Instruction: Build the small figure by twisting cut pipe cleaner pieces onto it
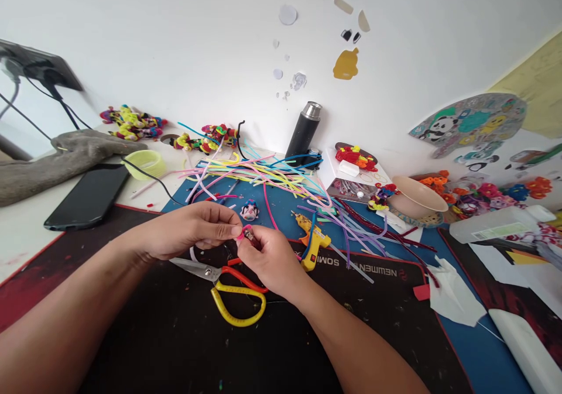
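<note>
My left hand [206, 227] and my right hand [274, 259] meet over the dark mat, fingertips pinched close together. Between them is a small pink curled piece [240, 236] that looks like pipe cleaner, gripped from both sides. A small dark or metallic bit [250, 236] shows at my right fingers; its kind cannot be made out. Just beyond sits a small doll-like head [250, 209] in white, pink and blue. Scissors [239, 303] with one red and one yellow handle lie under my hands, blades spread and partly hidden. Right of my hands rests a yellow glue gun [314, 245].
Loose pipe cleaners [263, 171] spread across the blue mat behind my hands. A black thermos [304, 130] stands by the wall. On the left are a phone [88, 195] and a yellow-green ring [144, 164]. A bowl [419, 198] and a plastic bottle [496, 224] are on the right.
</note>
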The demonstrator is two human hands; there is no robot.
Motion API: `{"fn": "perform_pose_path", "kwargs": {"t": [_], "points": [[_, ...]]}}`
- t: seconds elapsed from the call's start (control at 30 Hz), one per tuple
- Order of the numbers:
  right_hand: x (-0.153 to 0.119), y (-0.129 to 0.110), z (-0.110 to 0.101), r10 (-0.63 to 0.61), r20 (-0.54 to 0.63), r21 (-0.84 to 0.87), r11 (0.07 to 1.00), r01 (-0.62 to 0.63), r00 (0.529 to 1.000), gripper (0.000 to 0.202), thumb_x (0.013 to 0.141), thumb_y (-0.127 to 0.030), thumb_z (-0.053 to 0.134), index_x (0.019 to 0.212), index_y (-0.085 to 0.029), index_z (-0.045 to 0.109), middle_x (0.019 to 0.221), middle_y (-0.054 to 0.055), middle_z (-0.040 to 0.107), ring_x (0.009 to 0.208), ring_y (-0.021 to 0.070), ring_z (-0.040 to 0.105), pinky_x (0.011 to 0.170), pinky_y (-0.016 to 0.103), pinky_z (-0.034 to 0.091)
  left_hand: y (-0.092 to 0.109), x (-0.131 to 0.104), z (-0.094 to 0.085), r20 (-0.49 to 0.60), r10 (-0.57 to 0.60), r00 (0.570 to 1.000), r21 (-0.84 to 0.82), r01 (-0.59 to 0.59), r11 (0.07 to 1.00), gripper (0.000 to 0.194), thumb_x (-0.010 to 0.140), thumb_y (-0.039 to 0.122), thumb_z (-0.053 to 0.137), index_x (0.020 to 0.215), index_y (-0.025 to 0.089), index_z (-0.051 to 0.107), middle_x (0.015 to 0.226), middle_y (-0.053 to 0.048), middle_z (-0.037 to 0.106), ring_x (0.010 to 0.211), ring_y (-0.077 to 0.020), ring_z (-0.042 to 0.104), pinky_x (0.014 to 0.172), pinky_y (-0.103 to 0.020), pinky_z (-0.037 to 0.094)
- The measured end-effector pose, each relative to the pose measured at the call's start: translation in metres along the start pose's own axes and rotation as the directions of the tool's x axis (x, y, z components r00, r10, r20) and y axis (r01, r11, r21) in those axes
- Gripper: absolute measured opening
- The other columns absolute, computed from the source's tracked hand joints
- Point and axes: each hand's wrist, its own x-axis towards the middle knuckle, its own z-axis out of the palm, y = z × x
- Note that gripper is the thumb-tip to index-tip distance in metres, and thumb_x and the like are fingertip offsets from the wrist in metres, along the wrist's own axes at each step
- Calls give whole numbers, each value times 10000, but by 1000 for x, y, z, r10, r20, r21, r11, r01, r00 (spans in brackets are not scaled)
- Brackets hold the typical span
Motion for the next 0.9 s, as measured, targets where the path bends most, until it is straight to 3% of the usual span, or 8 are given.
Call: {"fn": "perform_pose_path", "kwargs": {"t": [0.2,0.37,0.63,0.77,0.9], "points": [[2,1,-4,-57,53,57,997,54,997,417,948,-500,706,734,-230,472,686,-60,408,650,120,361,603,292,283,1,0,0,-34,18,999,-19,-19,1000,504,825,652,892,793,183,711,622,55,414,543,-85,231,483,-238,157],[3,1,-7,-67,89,170,984,51,994,425,880,-550,849,856,-212,591,763,-47,494,688,122,426,638,278,349,0,0,0,-79,25,997,-54,-30,998,527,780,670,929,804,179,740,645,40,453,541,-78,239,477,-235,151],[12,4,-16,-25,-59,474,879,50,998,543,814,-649,887,821,-236,535,597,-112,375,494,66,247,481,254,169,0,1,2,-136,18,991,-70,-28,997,526,723,652,980,779,181,752,649,36,469,544,-80,267,472,-227,156],[12,3,-20,-10,-52,534,844,36,999,492,819,-618,897,922,-212,638,584,-120,377,473,57,235,472,251,132,1,2,4,-134,16,991,-48,-23,999,494,700,610,1000,759,189,748,632,41,469,543,-87,287,469,-228,168],[11,2,-18,16,-27,547,837,2,999,511,808,-614,916,865,-211,607,592,-111,404,476,50,263,477,251,136,1,3,5,-143,15,990,3,-14,1000,485,712,619,985,774,199,750,631,41,485,548,-96,308,474,-226,192]]}}
